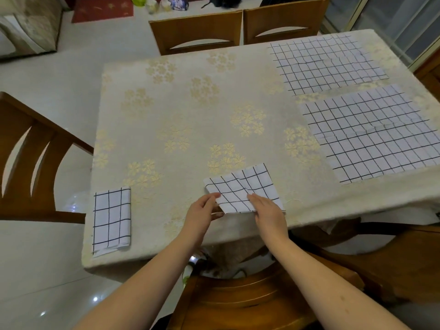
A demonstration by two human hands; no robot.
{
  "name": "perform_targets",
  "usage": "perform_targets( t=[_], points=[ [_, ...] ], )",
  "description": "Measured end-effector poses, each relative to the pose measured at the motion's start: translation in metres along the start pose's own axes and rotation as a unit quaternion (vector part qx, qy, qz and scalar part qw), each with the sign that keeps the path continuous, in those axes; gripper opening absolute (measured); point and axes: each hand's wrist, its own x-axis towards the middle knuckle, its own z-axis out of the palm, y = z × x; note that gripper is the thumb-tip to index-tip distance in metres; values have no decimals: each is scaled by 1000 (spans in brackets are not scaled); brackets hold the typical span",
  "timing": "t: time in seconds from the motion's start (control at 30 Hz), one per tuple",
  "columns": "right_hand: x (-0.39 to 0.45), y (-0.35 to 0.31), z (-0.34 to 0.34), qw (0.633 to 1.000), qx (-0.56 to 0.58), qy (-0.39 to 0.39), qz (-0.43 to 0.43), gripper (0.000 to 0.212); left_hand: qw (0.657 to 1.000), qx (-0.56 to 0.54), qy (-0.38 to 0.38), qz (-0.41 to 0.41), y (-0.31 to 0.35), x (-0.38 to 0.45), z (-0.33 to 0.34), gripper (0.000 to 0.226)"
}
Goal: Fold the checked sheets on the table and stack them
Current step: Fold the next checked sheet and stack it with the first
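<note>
A small folded checked sheet lies near the table's front edge, a little right of centre. My left hand pinches its near left corner, thumb under and fingers on top. My right hand presses flat on its near right part with straight fingers. Another folded checked sheet lies at the front left corner of the table. Two unfolded checked sheets lie flat on the right side: one at the back, one nearer.
The table carries a cream cloth with gold flowers. Wooden chairs stand at the far side, at the left, at the right, and directly below me. A window or glass door is at the far right.
</note>
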Motion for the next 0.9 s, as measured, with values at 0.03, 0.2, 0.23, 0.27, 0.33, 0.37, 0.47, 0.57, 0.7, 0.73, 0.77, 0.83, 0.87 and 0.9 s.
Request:
perform_targets(
  t=[0.03,0.2,0.23,0.27,0.33,0.37,0.47,0.57,0.7,0.73,0.77,0.83,0.87,0.9],
  points=[
    [2,-3,-5,1000,15,3,13,53,1000,-25,8,10,3,-1,-3,27],
    [18,-21,-38,978,186,-29,92,41,995,-2,89,55,8,1,-21,38],
    [20,-23,-45,968,229,-30,95,40,993,12,106,54,8,2,-25,38],
    [22,-26,-52,959,264,-30,93,40,992,21,118,49,6,4,-29,37],
    [25,-31,-65,945,314,-39,84,43,990,36,130,39,6,7,-36,31],
    [26,-35,-70,940,328,-48,80,45,990,45,132,39,6,8,-40,28],
    [25,-45,-81,935,343,-71,64,47,987,88,120,55,8,12,-48,28],
    [24,-53,-87,931,351,-90,48,50,986,132,67,79,15,12,-54,38],
    [25,-63,-92,894,430,-107,62,42,987,130,-49,82,26,10,-61,48],
    [25,-66,-93,881,455,-111,69,38,988,113,-76,73,29,8,-62,48],
    [25,-67,-93,869,476,-114,76,34,989,91,-94,62,32,7,-63,44],
    [27,-69,-92,854,500,-114,91,32,992,48,-107,47,35,5,-63,32],
    [27,-68,-91,854,499,-112,96,32,994,36,-99,42,34,5,-63,27],
    [28,-65,-89,861,488,-110,94,32,995,29,-85,37,33,5,-64,22]
  ],
)
